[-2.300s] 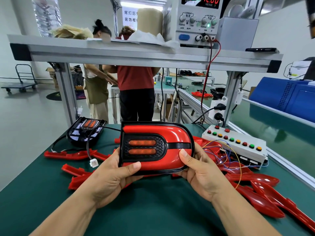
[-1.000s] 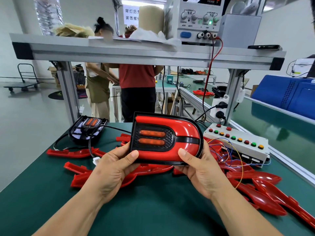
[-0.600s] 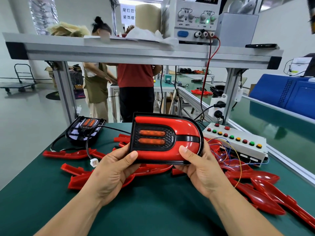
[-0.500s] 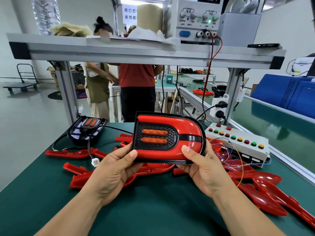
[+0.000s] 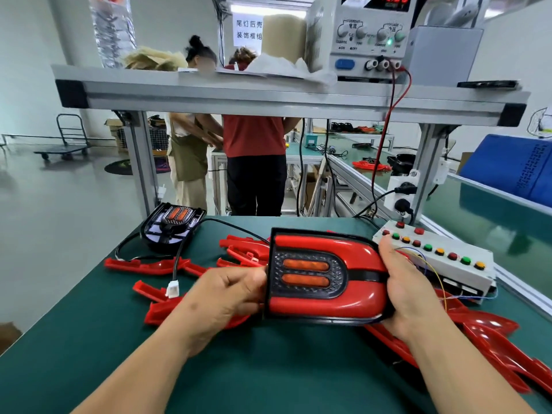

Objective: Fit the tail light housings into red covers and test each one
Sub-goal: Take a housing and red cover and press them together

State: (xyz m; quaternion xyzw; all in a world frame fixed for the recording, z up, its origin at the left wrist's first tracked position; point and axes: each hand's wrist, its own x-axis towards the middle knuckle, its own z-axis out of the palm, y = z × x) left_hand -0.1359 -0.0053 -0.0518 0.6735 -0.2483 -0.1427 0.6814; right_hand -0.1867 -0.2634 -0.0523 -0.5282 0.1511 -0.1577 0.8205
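head view, left hand [image 5: 221, 297] and right hand [image 5: 409, 291] gripping assembled tail light [image 5: 322, 276]

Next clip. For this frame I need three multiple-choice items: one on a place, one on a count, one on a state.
1. Where does the uncovered black housing lie?
A. On the green table, beyond the left hand
B. On the upper shelf
C. On top of the button box

2. How many orange bars show on the held tail light?
A. One
B. Two
C. Four

3. How is the tail light held?
A. It lies on the table untouched
B. The right hand alone grips it
C. Both hands grip it, one at each end

Answers: 1 A, it sits near the table's far left corner; 2 B, two stacked bars sit in the black mesh panel; 3 C, each hand's fingers wrap one end.
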